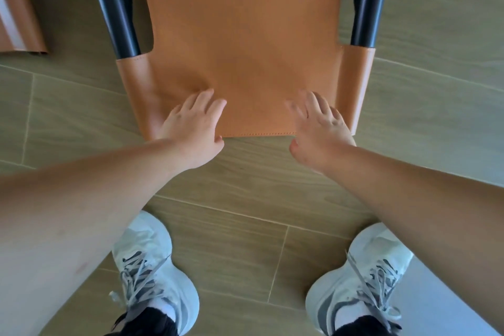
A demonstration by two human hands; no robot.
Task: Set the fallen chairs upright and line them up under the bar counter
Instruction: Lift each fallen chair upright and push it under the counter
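Note:
A chair (245, 35) with a tan leather backrest and black round frame tubes lies fallen on the floor in front of me, its top edge toward my feet. My left hand (193, 128) rests flat on the leather near the left of that edge, fingers straight. My right hand (319, 128) lies over the right part of the same edge, fingers spread and slightly blurred. Neither hand curls round the chair. The seat and legs are out of view beyond the top of the frame.
Part of a second tan leather chair (19, 22) shows at the upper left edge. The floor (245, 199) is greenish wood-look tile. My two white sneakers, left (152, 267) and right (362, 275), stand just behind the chair.

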